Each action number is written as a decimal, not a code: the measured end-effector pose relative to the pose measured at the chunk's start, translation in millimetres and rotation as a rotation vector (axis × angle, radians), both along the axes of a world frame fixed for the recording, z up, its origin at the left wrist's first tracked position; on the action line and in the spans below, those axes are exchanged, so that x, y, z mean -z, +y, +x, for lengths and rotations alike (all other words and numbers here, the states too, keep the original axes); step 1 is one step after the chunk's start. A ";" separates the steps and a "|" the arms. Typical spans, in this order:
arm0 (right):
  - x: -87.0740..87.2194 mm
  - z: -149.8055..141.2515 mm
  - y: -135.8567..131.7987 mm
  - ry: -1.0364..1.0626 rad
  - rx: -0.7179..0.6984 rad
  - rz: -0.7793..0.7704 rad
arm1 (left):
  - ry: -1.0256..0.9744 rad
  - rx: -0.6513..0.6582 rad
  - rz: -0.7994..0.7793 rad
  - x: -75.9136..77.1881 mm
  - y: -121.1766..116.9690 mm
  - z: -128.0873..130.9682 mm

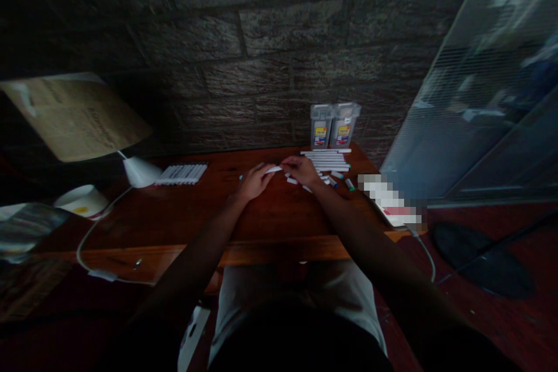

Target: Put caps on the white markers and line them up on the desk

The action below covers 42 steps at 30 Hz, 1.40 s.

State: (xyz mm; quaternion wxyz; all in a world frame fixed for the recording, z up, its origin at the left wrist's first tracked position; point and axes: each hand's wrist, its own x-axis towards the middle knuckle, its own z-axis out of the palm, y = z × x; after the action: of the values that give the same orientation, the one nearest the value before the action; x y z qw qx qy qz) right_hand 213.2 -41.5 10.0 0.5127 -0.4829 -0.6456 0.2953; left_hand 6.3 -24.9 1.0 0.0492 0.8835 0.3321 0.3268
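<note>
A white marker (pixel 274 169) is held over the wooden table between my two hands. My left hand (pixel 255 182) is closed round its body, with a bluish tip showing at the left. The fingers of my right hand (pixel 302 170) pinch at the marker's other end; whether they grip a cap there is hidden. Just beyond my right hand lies a stack of white markers (pixel 329 158). Loose marker caps lie around that hand, among them a green one (pixel 349 185) and a light blue one (pixel 337 175).
A neat row of white markers (pixel 182 173) lies at the left, by a lamp (pixel 78 119). Two clear plastic cases (pixel 320 127) stand against the stone wall. A paper cup (pixel 82 202) is far left. A partly blurred white object (pixel 392 203) with a cable lies at the right edge.
</note>
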 end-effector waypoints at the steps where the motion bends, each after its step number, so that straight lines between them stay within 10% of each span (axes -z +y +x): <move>1: -0.9 -0.1 -1.0 -0.026 0.018 0.010 | -0.005 -0.005 0.001 -0.5 -0.5 0.1; 30: 2.5 -3.5 -5.5 -0.186 -0.193 0.049 | 0.237 -0.492 -0.019 -18.0 -20.6 0.6; 42: -11.0 -4.9 -15.2 -0.321 0.052 -0.003 | 0.269 -0.589 -0.062 -19.3 -18.3 1.7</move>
State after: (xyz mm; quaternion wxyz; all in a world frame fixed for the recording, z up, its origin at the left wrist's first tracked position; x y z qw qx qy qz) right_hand 208.4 -56.7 21.0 0.4095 -0.5412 -0.7061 0.2021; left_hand 8.0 -43.2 20.3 -0.0649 0.7827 0.5868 0.1971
